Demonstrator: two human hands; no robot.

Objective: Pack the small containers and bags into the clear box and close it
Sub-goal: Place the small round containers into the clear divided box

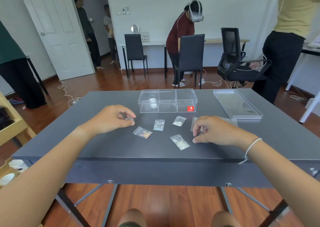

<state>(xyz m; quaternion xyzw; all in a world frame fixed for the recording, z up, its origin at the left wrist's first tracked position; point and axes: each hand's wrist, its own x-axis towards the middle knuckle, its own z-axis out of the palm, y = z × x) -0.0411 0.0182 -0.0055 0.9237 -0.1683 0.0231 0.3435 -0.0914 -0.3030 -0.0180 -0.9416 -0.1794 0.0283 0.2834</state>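
A clear three-compartment box (186, 93) stands open at the far middle of the dark table, with a stack of small round containers (153, 103) in its left compartment. Its clear lid (237, 103) lies to the right. Several small zip bags lie in front: one with pink bits (143, 132), one glittery (159, 125), one pale (179, 121), one nearer (180, 141). My left hand (112, 119) pinches a small clear round container (129, 119). My right hand (216, 131) curls over a small dark item on the table, partly covering another bag (195, 122).
The grey table (103, 148) has its front edge close to me. Behind it stand black chairs (190, 57) and a white desk. Several people stand around the room, one close at the right (285, 44). Cables trail over the wooden floor.
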